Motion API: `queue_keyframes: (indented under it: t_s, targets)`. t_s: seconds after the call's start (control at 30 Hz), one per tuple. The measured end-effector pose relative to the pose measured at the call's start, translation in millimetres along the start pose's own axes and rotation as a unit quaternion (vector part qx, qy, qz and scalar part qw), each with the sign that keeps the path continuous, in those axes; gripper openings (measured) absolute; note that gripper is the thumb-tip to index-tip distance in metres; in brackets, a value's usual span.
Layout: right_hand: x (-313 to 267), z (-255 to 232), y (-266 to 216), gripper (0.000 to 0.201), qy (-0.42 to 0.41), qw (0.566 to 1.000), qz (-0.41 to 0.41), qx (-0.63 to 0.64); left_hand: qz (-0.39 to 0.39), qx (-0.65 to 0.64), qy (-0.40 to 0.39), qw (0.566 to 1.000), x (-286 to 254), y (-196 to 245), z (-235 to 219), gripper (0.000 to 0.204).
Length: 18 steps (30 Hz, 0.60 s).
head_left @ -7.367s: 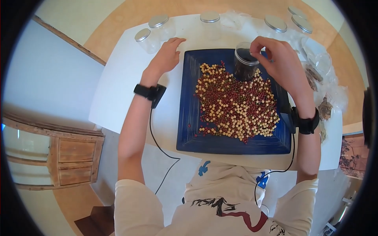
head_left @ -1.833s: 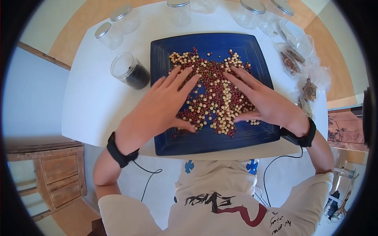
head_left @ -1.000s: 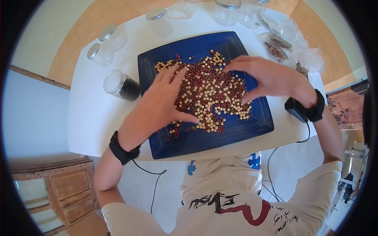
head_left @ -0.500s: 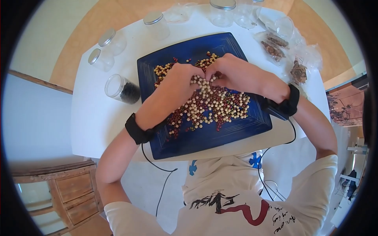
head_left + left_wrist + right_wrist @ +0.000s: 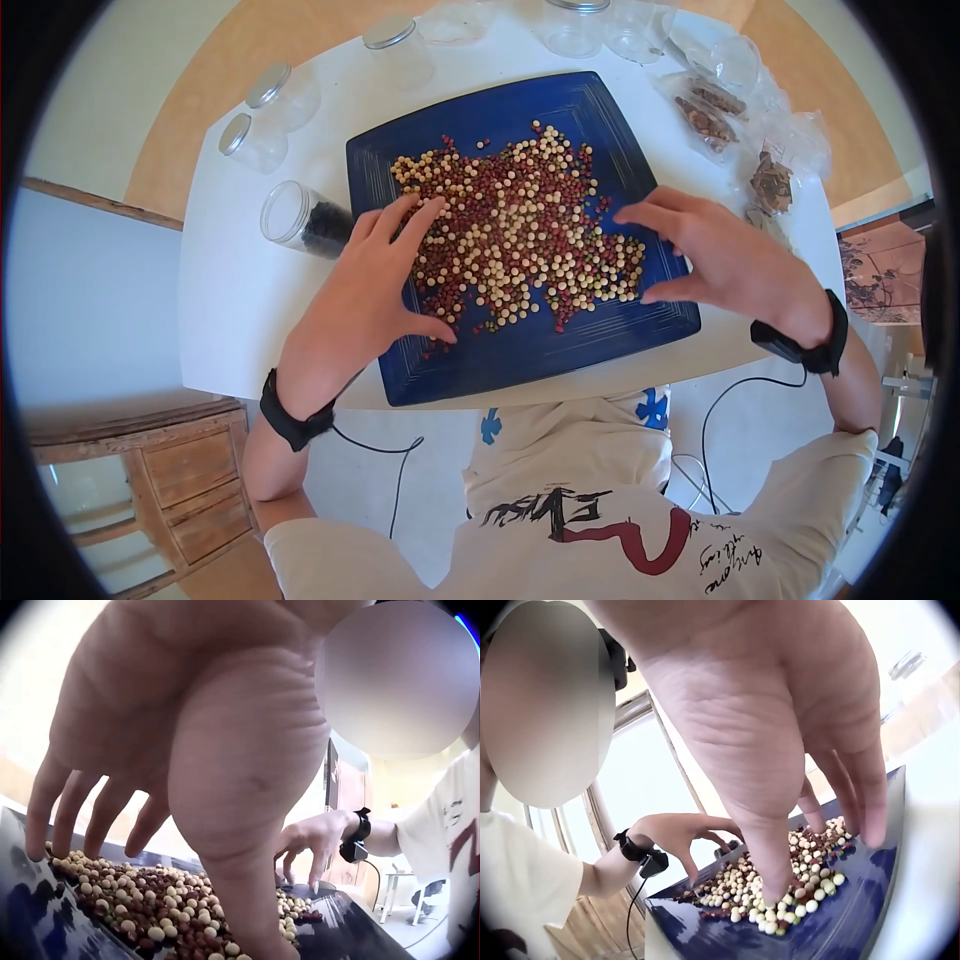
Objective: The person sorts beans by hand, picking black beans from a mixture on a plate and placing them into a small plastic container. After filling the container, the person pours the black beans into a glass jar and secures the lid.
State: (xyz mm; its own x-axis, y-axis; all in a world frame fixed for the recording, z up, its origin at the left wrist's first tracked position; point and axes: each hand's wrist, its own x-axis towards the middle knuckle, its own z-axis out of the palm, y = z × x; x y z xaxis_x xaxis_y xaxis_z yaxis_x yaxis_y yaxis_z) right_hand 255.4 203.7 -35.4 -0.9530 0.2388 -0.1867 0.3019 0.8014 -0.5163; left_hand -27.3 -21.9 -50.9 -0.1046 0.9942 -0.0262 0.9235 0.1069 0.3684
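Observation:
A mixed heap of cream, dark red and green beans (image 5: pixel 510 230) covers the middle of a square blue tray (image 5: pixel 480 375). At the heap's left edge my left hand (image 5: pixel 355 285) has its fingers spread and thumb apart, palm down. In the left wrist view, its thumb (image 5: pixel 259 930) reaches down among the beans. Over the tray's right edge is my right hand (image 5: pixel 730 250), thumb and fingers apart with nothing between them. Its thumb tip (image 5: pixel 776 889) overlaps the beans in the right wrist view. Neither hand holds anything.
An uncapped clear jar (image 5: pixel 290 215) with dark contents stands left of the tray, close to my left forearm. Silver-lidded clear jars (image 5: pixel 285 95) line the table's back. Plastic bags of brown dried pieces (image 5: pixel 715 110) lie at the right. Cables hang from both wrist cameras.
Half a second ago both hands met over the heap, fingers curled around beans; now they are apart at its sides. Earlier, the dark-filled jar stood on the tray; it is now left of it.

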Motion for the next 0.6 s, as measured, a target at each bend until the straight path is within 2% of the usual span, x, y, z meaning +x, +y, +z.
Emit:
queue_keyframes:
  t_s: [0.03, 0.13, 0.23, 0.27, 0.33, 0.37, 0.4, 0.47, 0.5, 0.53, 0.57, 0.6]
  targets:
    - [-2.1, 4.7, -2.4, 0.068, -0.002, 1.000, 0.000, 0.001, -0.024, 0.001, -0.020, 1.000, -2.1, 0.0, 1.1, 0.112]
    - [-0.6, 21.7, -11.3, 0.073, 0.001, 1.000, 0.012, 0.016, -0.017, -0.050, -0.033, 0.998, 3.0, 0.8, 6.9, 0.107]
    - [11.9, 38.9, -21.4, 0.075, 0.041, 0.997, -0.061, 0.032, 0.016, -0.065, 0.002, 0.998, 15.4, 3.0, 20.4, 0.099]
    - [18.3, 42.8, -23.8, 0.075, 0.041, 0.997, -0.062, 0.031, 0.016, -0.064, 0.003, 0.998, 20.9, 3.7, 25.0, 0.099]
    - [32.0, 50.3, -26.2, 0.053, 0.091, 0.990, -0.103, 0.034, 0.052, -0.077, 0.031, 0.995, 35.5, 4.4, 32.9, 0.090]
    - [39.2, 51.5, -26.5, 0.053, 0.092, 0.990, -0.103, 0.034, 0.065, -0.087, 0.055, 0.993, 42.2, 4.8, 34.9, 0.076]
    - [47.8, 50.6, -25.4, 0.049, 0.073, 0.992, -0.087, 0.047, 0.065, -0.086, 0.056, 0.993, 48.7, 5.3, 34.9, 0.076]
    - [65.2, 47.1, -21.1, 0.045, 0.056, 0.994, -0.071, 0.060, 0.088, -0.106, 0.045, 0.989, 61.3, 4.5, 32.6, 0.054]
    - [74.4, 44.6, -18.1, 0.035, 0.064, 0.992, -0.100, 0.047, 0.089, -0.105, 0.046, 0.989, 68.0, 1.7, 31.4, 0.054]
    - [83.0, 43.0, -13.5, 0.024, 0.071, 0.989, -0.129, 0.035, 0.088, -0.117, 0.033, 0.989, 74.8, -1.9, 30.7, 0.045]
    - [92.2, 43.0, -8.7, 0.020, 0.096, 0.983, -0.150, 0.039, 0.086, -0.128, 0.019, 0.988, 80.6, -4.9, 28.8, 0.036]
    - [97.1, 39.8, -3.0, 0.020, 0.097, 0.983, -0.152, 0.037, 0.086, -0.126, 0.021, 0.988, 85.1, -8.0, 25.4, 0.036]
